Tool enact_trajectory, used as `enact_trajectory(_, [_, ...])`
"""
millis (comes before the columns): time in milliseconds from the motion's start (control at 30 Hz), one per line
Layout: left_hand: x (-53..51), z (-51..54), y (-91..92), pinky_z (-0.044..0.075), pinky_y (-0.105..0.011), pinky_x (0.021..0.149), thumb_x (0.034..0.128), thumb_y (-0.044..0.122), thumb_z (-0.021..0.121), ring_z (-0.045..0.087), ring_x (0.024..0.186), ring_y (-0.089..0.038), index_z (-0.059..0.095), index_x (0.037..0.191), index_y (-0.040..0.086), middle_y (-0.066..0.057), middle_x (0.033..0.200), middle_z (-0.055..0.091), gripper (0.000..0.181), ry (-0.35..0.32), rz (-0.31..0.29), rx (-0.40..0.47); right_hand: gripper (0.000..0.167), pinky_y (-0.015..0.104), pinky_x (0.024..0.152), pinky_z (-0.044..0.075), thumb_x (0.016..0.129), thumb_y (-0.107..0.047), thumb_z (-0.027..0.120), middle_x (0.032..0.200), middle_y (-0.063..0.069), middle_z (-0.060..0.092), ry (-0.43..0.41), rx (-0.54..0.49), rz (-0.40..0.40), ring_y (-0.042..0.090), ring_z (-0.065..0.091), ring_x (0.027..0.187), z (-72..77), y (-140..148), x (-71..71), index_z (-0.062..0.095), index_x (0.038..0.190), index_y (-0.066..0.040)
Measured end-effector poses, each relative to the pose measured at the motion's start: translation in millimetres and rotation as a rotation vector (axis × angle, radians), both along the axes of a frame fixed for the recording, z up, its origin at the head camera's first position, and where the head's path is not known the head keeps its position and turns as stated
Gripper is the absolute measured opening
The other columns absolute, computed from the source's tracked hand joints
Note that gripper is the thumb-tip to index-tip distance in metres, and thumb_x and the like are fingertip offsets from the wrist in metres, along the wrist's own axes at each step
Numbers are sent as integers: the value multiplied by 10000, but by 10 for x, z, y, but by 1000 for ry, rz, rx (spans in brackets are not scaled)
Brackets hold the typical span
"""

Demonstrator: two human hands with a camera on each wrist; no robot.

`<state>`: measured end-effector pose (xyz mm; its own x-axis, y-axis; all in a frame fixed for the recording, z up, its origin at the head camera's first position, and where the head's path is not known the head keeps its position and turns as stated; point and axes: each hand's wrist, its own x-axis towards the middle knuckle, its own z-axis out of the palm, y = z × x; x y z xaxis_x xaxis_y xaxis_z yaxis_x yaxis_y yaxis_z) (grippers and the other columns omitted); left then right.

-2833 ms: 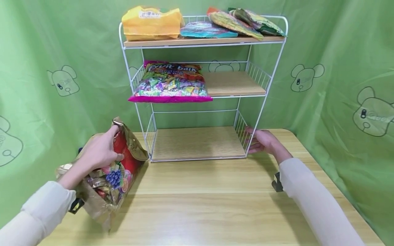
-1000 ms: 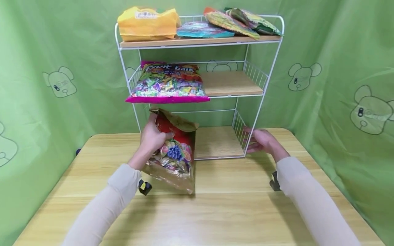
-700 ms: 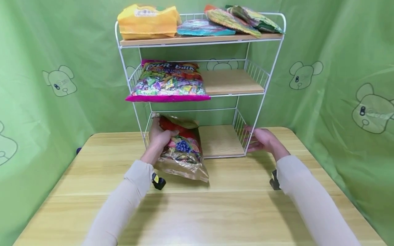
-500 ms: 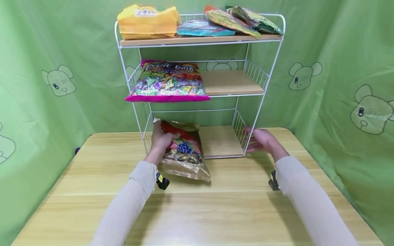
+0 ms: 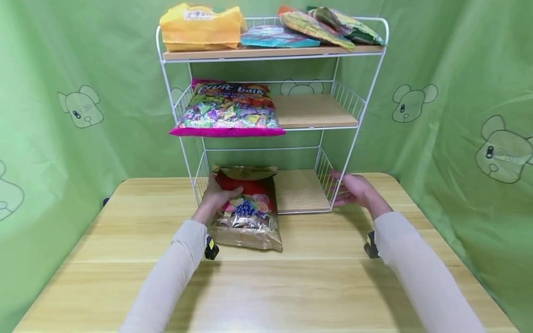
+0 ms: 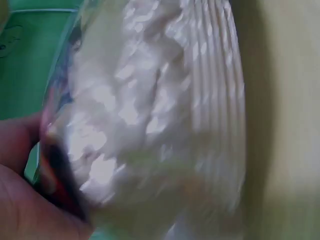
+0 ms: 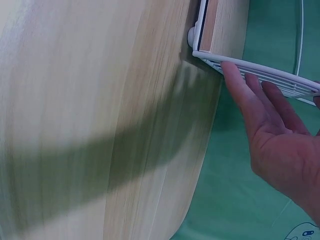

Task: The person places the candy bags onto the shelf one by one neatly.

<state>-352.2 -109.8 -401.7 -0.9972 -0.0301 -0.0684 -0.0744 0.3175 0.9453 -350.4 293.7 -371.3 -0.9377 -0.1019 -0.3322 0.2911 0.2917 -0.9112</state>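
Observation:
My left hand (image 5: 217,193) holds a gold and red candy bag (image 5: 249,208) by its left side, thumb across the front and the other fingers hidden behind. The bag lies at the left of the bottom shelf (image 5: 301,192), its gold lower end sticking out past the front edge. In the left wrist view the shiny end of the bag (image 6: 145,100) fills most of the picture, blurred. Fairly straight fingers of my right hand (image 7: 287,145) rest against the wire side of the white rack (image 7: 270,74), on its outer right.
A pink-edged fruit candy bag (image 5: 233,111) lies on the left of the middle shelf (image 5: 314,111). On top are a yellow bag (image 5: 201,30), a blue packet (image 5: 279,38) and further packets at the right. The wooden table (image 5: 266,291) extends in front; green cloth (image 5: 454,69) hangs around.
My left hand has carried the gold and red bag from the table left of the rack onto the bottom shelf, where it has lowered and straightened. The right hand has stayed at the rack's side.

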Motion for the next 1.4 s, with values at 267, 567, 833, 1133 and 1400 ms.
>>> enact_trajectory(267, [-15,-136,48,632,-351,514,911,324,776,601,460,-124,172,1439,43,-239,1029,603,849,-15,-50,-69,750,513,991,584,1056,-502,464,1480,367,407,-10,-7,0,437,681,1097,19,-5,15,295,1552,35])
enact_trajectory(567, [57,-77,121,414,-571,1161,920,547,685,540,1244,-530,220,1427,-31,-373,1255,557,899,68,15,-497,715,511,975,594,1062,-493,456,1402,346,491,4,7,9,431,688,1072,2,8,1,333,1538,26])
enact_trajectory(833, [219,29,200,111,-641,1276,967,563,594,56,1532,-512,25,1584,-80,-370,1631,5,1057,157,-70,-782,684,492,945,612,1075,-460,439,1289,282,596,4,9,10,458,672,1096,-13,24,5,332,1538,32])
enact_trajectory(1133, [680,68,487,-37,-836,1144,878,714,607,-62,1524,-516,5,1638,342,-224,1680,-114,1038,118,-355,-923,736,510,979,589,1057,-494,470,1465,368,421,-2,3,-1,466,659,1117,-22,17,8,308,1548,30])
enact_trajectory(1400, [773,-125,541,53,-906,1066,831,769,584,-34,1526,-519,-12,1621,418,-227,1683,-96,1050,100,-348,-967,744,513,987,586,1056,-502,467,1382,322,520,1,-1,7,470,651,1134,-16,10,-6,306,1549,31])
